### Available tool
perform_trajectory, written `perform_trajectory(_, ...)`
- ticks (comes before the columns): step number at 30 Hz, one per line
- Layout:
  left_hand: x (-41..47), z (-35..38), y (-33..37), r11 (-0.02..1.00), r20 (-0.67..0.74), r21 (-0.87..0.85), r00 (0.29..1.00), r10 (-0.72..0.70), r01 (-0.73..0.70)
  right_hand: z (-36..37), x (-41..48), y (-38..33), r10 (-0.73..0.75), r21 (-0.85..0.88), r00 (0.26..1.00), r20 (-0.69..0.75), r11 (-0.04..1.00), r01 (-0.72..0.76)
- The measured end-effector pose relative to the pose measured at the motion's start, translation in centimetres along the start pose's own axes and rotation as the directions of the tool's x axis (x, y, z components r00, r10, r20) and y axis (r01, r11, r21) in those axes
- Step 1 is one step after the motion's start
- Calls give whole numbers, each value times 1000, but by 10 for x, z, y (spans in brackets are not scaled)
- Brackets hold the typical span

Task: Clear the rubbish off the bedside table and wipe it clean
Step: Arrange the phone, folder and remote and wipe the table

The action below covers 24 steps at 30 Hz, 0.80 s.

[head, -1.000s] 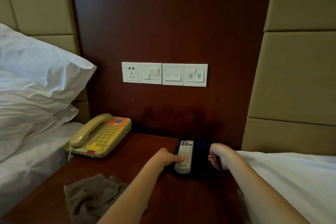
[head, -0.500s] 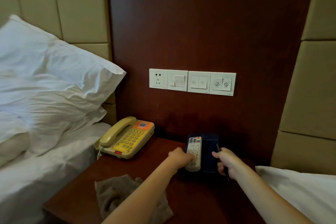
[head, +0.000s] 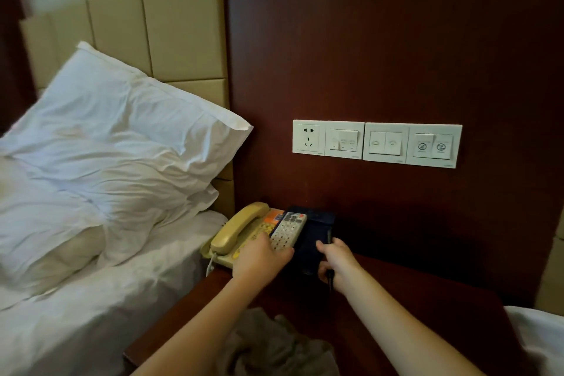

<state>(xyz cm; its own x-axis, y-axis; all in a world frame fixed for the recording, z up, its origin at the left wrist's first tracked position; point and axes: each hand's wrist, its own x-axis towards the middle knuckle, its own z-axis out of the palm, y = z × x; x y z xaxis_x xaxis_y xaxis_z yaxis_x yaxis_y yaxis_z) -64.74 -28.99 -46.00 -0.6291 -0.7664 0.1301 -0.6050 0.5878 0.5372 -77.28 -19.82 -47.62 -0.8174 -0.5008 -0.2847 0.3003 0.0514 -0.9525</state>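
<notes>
Dark wooden bedside table (head: pixel 427 299) is carrying a navy tray (head: pixel 314 241) at its far left, by the yellow phone (head: pixel 238 229). Left hand (head: pixel 259 259) is gripping the tray's left side at the white remote (head: pixel 288 230), right hand (head: pixel 338 262) is clutching its right edge. Brown cloth (head: pixel 274 345) is lying near.

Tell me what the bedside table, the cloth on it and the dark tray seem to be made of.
The bedside table: dark reddish wood or veneer, smooth with a faint sheen. The cloth: soft grey-brown towelling, probably, judging by its nappy, crumpled folds. The tray: navy, matte; leatherette or plastic, too dark to tell.
</notes>
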Motion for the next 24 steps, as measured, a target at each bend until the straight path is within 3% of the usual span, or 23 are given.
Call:
perform_trajectory(7,7,-5,-29,989,-130,144,991,1,18,32,13,9,23,27,1000,4,999,-23)
perform_trajectory(12,4,11,-22,975,-152,208,982,112,-79,12,14,13,28,28,998,-51,999,-27)
perform_trajectory(16,1,24,-14,992,-145,72,983,109,-99,-11,18,12,29,14,994,-107,1000,-28)
perform_trajectory(19,0,23,-14,992,-135,-119,991,23,-39,-22,25,17,35,-16,988,-149,999,-38)
perform_trajectory(22,1,13,-17,932,-67,-359,995,-71,42,-24,29,23,63,-80,986,-152,994,-76)
perform_trajectory(24,3,2,-19,835,-1,-535,989,-147,124,-21,31,25,56,-147,989,-135,986,-76)
